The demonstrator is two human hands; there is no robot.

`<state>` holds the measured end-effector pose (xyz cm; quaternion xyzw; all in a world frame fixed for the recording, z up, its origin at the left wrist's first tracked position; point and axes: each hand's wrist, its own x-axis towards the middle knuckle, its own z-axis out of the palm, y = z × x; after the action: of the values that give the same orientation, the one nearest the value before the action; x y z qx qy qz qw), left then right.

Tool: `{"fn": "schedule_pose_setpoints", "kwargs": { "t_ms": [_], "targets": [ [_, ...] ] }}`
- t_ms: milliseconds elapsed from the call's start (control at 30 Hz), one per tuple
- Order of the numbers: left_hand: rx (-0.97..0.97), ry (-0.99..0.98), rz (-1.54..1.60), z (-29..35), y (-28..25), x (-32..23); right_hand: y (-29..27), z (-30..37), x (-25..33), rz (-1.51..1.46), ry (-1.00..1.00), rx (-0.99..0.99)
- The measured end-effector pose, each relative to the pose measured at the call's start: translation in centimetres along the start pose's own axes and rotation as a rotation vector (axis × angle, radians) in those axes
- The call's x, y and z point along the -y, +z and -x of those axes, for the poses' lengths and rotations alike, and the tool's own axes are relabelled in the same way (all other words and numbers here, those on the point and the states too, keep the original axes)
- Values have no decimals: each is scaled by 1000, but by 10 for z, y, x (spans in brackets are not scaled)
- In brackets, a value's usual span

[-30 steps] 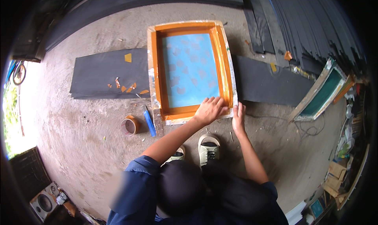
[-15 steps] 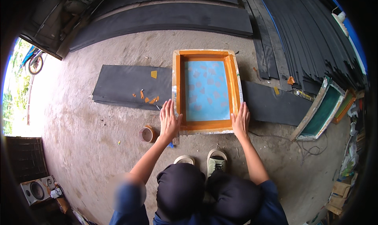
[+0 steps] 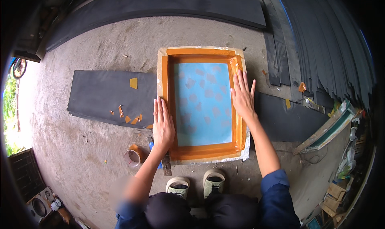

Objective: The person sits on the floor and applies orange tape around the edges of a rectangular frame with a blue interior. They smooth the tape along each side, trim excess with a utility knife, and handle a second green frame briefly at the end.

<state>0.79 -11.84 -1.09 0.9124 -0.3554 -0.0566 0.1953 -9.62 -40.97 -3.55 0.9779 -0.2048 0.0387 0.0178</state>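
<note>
A screen-printing frame [image 3: 203,156] lies in front of me, its inner edges covered with orange-brown tape. Its light blue mesh [image 3: 202,104] has scattered greyish patches. My left hand [image 3: 163,128] rests with straight fingers along the frame's left side. On the right side, my right hand [image 3: 244,96] lies over the taped edge, fingers stretched and thumb apart. Neither hand grips anything. A tape roll [image 3: 132,158] stands on the floor left of my left forearm. Near my left wrist, a blue object [image 3: 150,143] is partly hidden, so its kind does not show.
Black sheets [image 3: 108,94] with torn tape bits [image 3: 128,119] extend left of the frame, and another black sheet [image 3: 292,118] to its right. A green-meshed frame [image 3: 329,128] leans at the right. Long black strips [image 3: 333,48] lie far right. My shoes [image 3: 213,183] are just below the frame.
My right hand has moved up along the frame's right side, onto the taped edge. My left hand stays along the left side. The view has shifted, and the frame appears larger.
</note>
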Motion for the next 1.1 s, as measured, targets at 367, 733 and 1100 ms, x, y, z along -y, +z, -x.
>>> {"fn": "schedule_pose_setpoints", "kwargs": {
  "t_ms": [367,733,1100],
  "targets": [
    [-43,-12,-8,-1,3,-4,19,-80,-20,-80,80,-82],
    [-188,-148,250,0,9,7,-26,96,33,-135,164,-53],
    [-269,-243,354,-3,-6,6,-39,94,34,-440,637,95]
  ]
}}
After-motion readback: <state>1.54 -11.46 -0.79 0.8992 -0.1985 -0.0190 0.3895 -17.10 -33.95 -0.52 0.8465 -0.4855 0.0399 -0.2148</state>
